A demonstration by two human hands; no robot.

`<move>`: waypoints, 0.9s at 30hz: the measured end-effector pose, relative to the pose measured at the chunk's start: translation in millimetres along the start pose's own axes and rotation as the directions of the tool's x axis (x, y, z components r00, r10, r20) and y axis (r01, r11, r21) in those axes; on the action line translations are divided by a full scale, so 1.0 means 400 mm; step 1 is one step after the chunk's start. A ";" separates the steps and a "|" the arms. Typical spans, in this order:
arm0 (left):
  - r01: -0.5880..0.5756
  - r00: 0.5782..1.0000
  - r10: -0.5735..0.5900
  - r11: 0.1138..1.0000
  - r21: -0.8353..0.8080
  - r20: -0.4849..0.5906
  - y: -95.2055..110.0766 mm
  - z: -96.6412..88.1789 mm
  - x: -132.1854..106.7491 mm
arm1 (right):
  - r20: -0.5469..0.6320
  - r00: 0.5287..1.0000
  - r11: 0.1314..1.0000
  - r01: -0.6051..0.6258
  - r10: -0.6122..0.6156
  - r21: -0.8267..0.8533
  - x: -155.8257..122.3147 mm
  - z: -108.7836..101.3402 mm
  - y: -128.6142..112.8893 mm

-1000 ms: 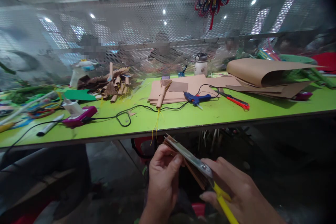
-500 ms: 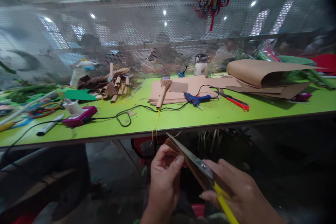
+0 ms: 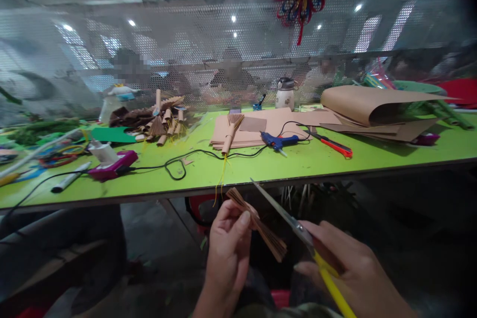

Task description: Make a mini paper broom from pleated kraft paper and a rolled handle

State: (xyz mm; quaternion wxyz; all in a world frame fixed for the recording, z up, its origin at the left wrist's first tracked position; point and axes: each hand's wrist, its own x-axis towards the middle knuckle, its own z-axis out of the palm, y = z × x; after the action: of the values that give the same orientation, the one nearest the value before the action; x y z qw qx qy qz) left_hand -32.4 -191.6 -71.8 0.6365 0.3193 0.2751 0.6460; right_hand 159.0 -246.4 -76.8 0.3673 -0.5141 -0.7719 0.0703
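Below the table edge, my left hand (image 3: 227, 251) pinches a folded, pleated strip of brown paper (image 3: 261, 228) between thumb and fingers. My right hand (image 3: 354, 273) grips yellow-handled scissors (image 3: 298, 231); their metal blades point up and left, just to the right of the pleated paper and apart from it. Both hands hover in front of the green table (image 3: 298, 164).
On the table lie a stack of tan paper sheets (image 3: 276, 121), a blue glue gun (image 3: 278, 140), a red utility knife (image 3: 333, 144), rolled brown paper (image 3: 372, 102), a pile of paper fans (image 3: 160, 119), a pink device (image 3: 112, 165) with black cable. People sit behind a mesh screen.
The scissors have come off the pleated paper and shifted right; the blades now stand clear of it. My left hand has turned the paper slightly.
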 end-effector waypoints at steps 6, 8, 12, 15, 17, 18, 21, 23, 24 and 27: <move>0.055 0.996 -0.063 0.990 -0.131 -0.061 0.021 -0.026 0.023 | 0.080 0.997 0.963 0.008 0.014 -0.271 -0.064 -0.008 0.101; 0.095 0.992 -0.108 0.981 -0.170 -0.069 0.024 -0.029 0.027 | 0.144 0.989 0.949 0.001 0.046 -0.315 -0.091 -0.023 0.137; 0.195 0.974 -0.215 0.956 -0.219 -0.072 0.019 -0.025 0.036 | 0.180 0.980 0.936 -0.017 0.086 -0.350 -0.116 -0.088 0.175; 0.264 0.958 -0.282 0.938 -0.226 -0.053 0.009 -0.020 0.044 | 0.118 0.982 0.923 -0.092 0.146 -0.374 -0.081 -0.144 0.190; 0.312 0.946 -0.322 0.923 -0.225 -0.012 0.003 -0.017 0.047 | 0.029 0.985 0.913 -0.147 0.171 -0.380 -0.029 -0.179 0.216; 0.335 0.940 -0.341 0.916 -0.222 0.011 0.001 -0.016 0.049 | -0.014 0.982 0.906 -0.179 0.188 -0.384 0.004 -0.195 0.236; 0.381 0.924 -0.377 0.904 -0.194 0.057 -0.002 -0.013 0.049 | -0.130 0.956 0.850 -0.294 0.263 -0.438 0.117 -0.244 0.326; 0.400 0.917 -0.394 0.900 -0.172 0.069 -0.004 -0.012 0.050 | -0.135 0.913 0.784 -0.401 0.385 -0.473 0.191 -0.272 0.396; 0.408 0.913 -0.402 0.898 -0.165 0.072 -0.004 -0.011 0.051 | -0.134 0.904 0.774 -0.418 0.406 -0.475 0.225 -0.283 0.431; 0.421 0.907 -0.415 0.893 -0.158 0.069 -0.005 -0.008 0.054 | -0.087 0.902 0.787 -0.414 0.423 -0.457 0.308 -0.305 0.521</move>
State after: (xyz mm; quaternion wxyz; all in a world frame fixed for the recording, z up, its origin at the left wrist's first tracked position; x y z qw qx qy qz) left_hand -33.2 -169.6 -74.0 0.7897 0.2081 0.2707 0.5097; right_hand 366.7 -79.1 -29.2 0.2008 -0.7441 -0.6364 -0.0321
